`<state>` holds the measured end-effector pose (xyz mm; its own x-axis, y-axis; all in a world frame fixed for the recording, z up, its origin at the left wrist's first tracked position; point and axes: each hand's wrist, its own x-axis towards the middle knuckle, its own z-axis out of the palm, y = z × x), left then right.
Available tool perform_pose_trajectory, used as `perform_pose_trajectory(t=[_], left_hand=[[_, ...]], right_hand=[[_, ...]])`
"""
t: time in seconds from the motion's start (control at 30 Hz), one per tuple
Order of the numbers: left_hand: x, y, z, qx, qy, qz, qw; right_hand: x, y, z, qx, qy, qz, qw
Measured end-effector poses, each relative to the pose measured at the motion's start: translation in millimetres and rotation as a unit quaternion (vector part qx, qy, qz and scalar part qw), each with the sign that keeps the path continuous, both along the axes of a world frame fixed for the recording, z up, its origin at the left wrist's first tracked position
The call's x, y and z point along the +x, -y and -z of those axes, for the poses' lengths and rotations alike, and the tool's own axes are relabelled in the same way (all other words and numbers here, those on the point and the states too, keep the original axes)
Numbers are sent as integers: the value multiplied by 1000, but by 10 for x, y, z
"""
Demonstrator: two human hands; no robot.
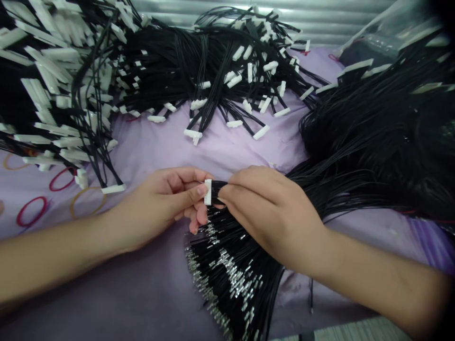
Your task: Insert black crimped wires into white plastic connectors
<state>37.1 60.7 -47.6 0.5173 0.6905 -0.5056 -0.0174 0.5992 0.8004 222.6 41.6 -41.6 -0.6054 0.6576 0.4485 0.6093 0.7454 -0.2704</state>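
Note:
Between the thumb and fingers of my left hand (177,194) is a small white connector housing (208,193). Black wires (218,189) run out of its right side. My right hand (272,208) is closed around those wires just beside the housing, its thumb and fingertips pinched together. Below both hands fans a thick bundle of loose black wires (245,246) with shiny crimped metal terminals (231,272) at their ends. How far the wires sit inside the housing is too small to tell.
Black cables with white connectors are heaped at the left (50,85) and along the back (170,61). A large pile of black wires (384,128) lies at the right. Red (31,211) and yellow rubber bands (88,202) lie on the purple cloth (149,284). A ribbed metal wall (320,19) stands behind.

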Motion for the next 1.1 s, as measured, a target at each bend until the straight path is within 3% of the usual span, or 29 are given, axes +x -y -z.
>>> perform_pose_trajectory(t=[0.13,0.3,0.43,0.6,0.9,1.1], left_hand=[[10,23,-12,23,-1,2,1000],[43,46,-67,45,-17,-38,998],[65,44,-69,41,-20,-56,997],[45,34,-30,38,-13,-53,998],[50,11,-63,16,-7,-46,999],[35,0,-68,3,7,-48,999]], right_hand=[[-4,15,-53,19,9,2,1000],[2,225,-151,53,47,73,995],[-36,316,-77,7,162,98,982],[-37,273,-23,-28,168,113,979],[-22,274,-1,-70,204,109,970],[74,171,-70,-137,118,45,982]])
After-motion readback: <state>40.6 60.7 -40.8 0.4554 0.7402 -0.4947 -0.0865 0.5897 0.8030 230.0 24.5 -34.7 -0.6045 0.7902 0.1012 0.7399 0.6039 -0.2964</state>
